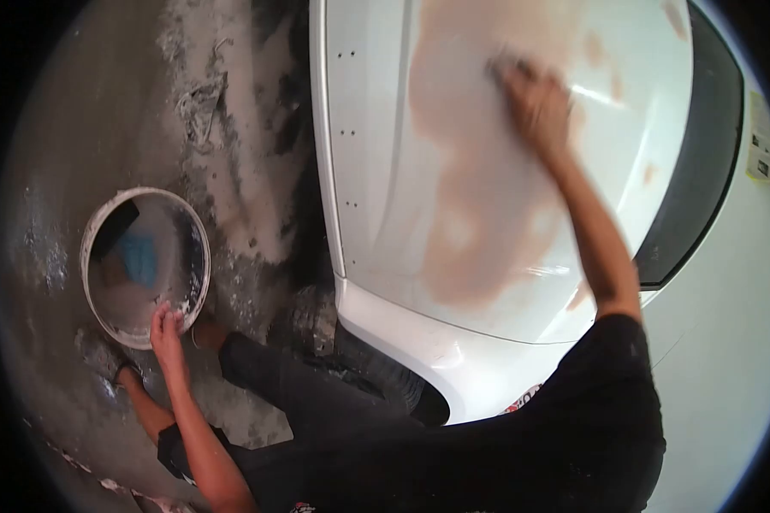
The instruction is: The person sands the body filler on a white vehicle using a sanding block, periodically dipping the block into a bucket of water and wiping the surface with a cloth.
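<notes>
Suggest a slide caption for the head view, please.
Right hand blurred on a brown-patched white car, left hand at a bucket rim.

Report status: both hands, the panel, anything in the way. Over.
Right hand on white car panel, motion-blurred. Left hand at edge of bucket. Panel shows brownish patches. Bucket on floor, not blocking the panel.
</notes>
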### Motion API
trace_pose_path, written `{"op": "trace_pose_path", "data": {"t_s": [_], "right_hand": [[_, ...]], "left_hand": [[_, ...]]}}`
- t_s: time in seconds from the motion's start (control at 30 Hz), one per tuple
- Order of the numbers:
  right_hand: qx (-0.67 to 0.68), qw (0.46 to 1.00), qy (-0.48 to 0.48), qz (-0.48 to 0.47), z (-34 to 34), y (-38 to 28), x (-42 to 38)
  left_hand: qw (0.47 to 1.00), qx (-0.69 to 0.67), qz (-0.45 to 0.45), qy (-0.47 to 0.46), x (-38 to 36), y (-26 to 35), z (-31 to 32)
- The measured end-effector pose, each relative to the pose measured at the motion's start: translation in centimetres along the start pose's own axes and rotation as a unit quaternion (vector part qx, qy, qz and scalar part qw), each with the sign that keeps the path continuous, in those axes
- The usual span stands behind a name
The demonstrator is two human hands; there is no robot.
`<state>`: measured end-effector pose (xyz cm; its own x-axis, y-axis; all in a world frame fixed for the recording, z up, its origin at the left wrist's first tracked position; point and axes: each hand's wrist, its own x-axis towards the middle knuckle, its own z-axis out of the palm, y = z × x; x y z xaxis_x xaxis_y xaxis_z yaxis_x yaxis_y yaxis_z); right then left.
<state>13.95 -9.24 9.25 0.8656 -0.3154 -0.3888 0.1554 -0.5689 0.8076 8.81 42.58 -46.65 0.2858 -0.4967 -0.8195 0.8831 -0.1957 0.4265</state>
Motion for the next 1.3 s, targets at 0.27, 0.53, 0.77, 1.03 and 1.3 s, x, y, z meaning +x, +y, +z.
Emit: {"op": "trace_pose_path", "data": {"t_s": [0.27, 0.53, 0.77, 1.03, 1.3], "right_hand": [[0.0, 0.993, -0.032, -0.109, -2.0, -1.5, -7.2], [-0.026, 0.999, 0.038, 0.022, -2.2, -4.2, -5.3], [-0.035, 0.997, -0.024, -0.068, -2.4, -0.2, -5.7], [0.006, 0.984, 0.084, 0.155, -1.7, -4.8, 7.2], [0.642, 0.762, -0.086, 0.002, -7.0, -44.5, 0.0]], "left_hand": [[1.0, -0.003, -0.011, 0.007, -0.1, 2.8, 0.2], [1.0, -0.002, -0.007, -0.007, -0.6, 2.8, 0.6], [1.0, -0.012, -0.009, -0.002, -1.9, 4.7, 1.0], [0.999, -0.014, 0.021, -0.037, -2.3, 3.4, 1.7], [0.984, -0.156, 0.017, -0.08, -7.6, 9.1, 8.4]]}}
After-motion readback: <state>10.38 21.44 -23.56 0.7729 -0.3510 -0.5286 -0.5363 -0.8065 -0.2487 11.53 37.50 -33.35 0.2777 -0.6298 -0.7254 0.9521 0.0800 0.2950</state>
